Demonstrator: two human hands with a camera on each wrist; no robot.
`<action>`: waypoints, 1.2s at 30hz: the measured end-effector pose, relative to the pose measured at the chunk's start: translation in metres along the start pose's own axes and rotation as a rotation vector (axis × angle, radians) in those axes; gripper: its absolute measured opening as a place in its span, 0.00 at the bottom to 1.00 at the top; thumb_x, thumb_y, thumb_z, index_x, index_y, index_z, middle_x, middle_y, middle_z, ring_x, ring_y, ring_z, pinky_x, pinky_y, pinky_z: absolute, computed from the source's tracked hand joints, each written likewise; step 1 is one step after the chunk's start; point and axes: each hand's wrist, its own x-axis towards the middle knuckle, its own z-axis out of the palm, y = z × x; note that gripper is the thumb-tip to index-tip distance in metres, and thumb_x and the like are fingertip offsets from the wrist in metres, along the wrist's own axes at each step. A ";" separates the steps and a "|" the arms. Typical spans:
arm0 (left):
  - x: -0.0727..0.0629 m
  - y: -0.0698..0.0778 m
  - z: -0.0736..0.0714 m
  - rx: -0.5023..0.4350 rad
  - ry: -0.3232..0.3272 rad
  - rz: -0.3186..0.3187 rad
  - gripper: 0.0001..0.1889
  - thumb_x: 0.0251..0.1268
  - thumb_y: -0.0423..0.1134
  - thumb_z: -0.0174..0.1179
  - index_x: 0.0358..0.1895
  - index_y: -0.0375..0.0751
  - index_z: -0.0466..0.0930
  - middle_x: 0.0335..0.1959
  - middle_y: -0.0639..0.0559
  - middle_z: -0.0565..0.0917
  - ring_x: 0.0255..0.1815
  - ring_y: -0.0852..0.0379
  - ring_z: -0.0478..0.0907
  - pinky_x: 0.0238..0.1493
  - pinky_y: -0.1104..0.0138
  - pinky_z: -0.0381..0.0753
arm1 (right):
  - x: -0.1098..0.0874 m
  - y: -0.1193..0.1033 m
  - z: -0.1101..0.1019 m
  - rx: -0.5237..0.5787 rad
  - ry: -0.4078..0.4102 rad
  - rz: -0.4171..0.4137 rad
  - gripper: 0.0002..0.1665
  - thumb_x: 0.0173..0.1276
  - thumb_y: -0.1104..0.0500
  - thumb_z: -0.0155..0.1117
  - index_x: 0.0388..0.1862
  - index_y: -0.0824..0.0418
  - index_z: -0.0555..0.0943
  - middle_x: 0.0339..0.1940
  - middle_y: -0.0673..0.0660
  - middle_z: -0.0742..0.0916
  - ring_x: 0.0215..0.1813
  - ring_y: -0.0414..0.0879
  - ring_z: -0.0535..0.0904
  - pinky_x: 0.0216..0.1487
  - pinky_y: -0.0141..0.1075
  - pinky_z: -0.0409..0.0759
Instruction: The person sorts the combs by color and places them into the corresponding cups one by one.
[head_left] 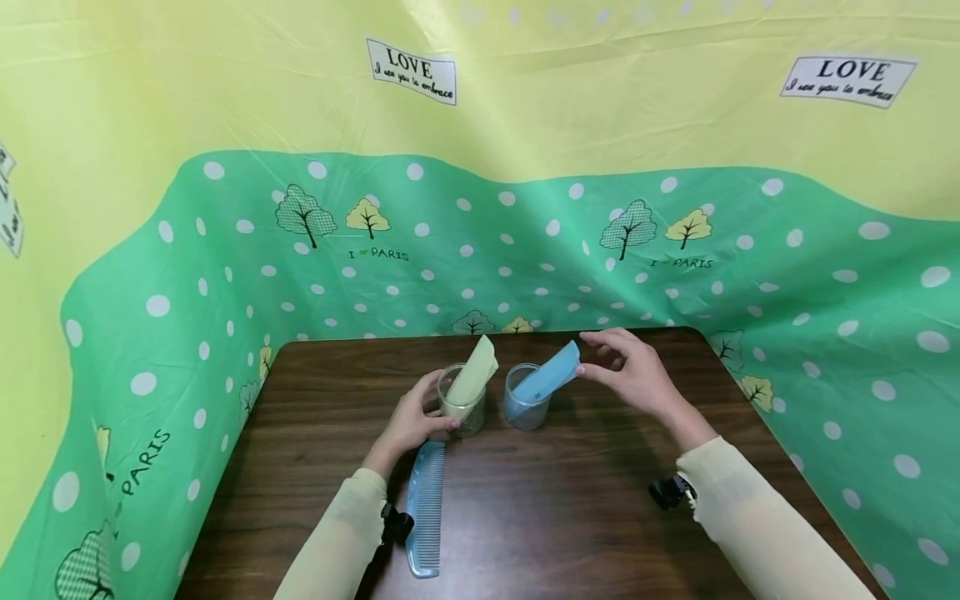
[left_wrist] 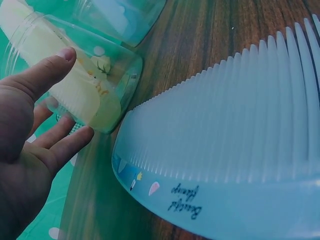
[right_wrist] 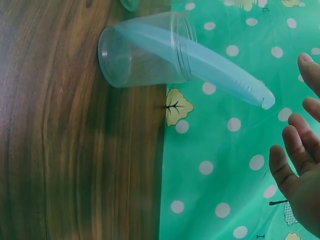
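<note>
My left hand [head_left: 412, 421] curls round the side of a clear jar [head_left: 469, 422], thumb in front and fingers behind. A pale yellow comb [head_left: 471, 375] leans in that jar, its upper end sticking out past the rim. Beside it, a second clear jar [right_wrist: 112, 57] holds a blue comb [right_wrist: 225, 70] slanting to the right. My right hand [head_left: 630, 371] is just right of the blue comb's upper end; the right wrist view shows a gap between fingers and comb. Below my left hand, a larger blue comb [left_wrist: 225, 125] with long teeth lies on the table.
Both jars stand toward the back of the dark wooden table [head_left: 562, 517]. A green and yellow printed cloth [head_left: 510, 225] hangs close behind the table and along its sides. Each sleeve carries a small black wrist camera [head_left: 670, 492].
</note>
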 end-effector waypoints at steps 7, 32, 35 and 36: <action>-0.002 -0.001 -0.001 -0.009 -0.013 0.006 0.49 0.53 0.29 0.78 0.79 0.59 0.64 0.75 0.46 0.72 0.74 0.38 0.70 0.62 0.51 0.83 | -0.005 -0.007 0.005 0.023 -0.009 -0.054 0.31 0.63 0.52 0.79 0.65 0.57 0.83 0.56 0.55 0.86 0.48 0.48 0.79 0.40 0.34 0.80; 0.002 0.000 -0.003 0.008 -0.012 -0.025 0.49 0.53 0.29 0.78 0.78 0.54 0.64 0.74 0.47 0.73 0.73 0.40 0.71 0.60 0.52 0.85 | -0.017 -0.030 0.047 0.189 -0.101 -0.119 0.28 0.60 0.55 0.81 0.61 0.53 0.85 0.50 0.48 0.86 0.43 0.53 0.83 0.35 0.34 0.82; 0.003 0.001 -0.003 0.016 -0.012 -0.029 0.49 0.53 0.29 0.78 0.78 0.55 0.64 0.74 0.48 0.73 0.73 0.41 0.72 0.59 0.54 0.85 | -0.018 -0.031 0.056 0.192 -0.108 -0.137 0.28 0.60 0.55 0.80 0.60 0.52 0.85 0.50 0.48 0.86 0.44 0.52 0.84 0.35 0.36 0.82; 0.003 0.001 -0.003 0.015 -0.012 -0.027 0.49 0.53 0.29 0.78 0.78 0.54 0.64 0.74 0.47 0.73 0.73 0.40 0.72 0.59 0.54 0.85 | -0.018 -0.032 0.059 0.195 -0.110 -0.143 0.28 0.60 0.54 0.81 0.60 0.52 0.85 0.51 0.48 0.86 0.44 0.53 0.84 0.35 0.36 0.83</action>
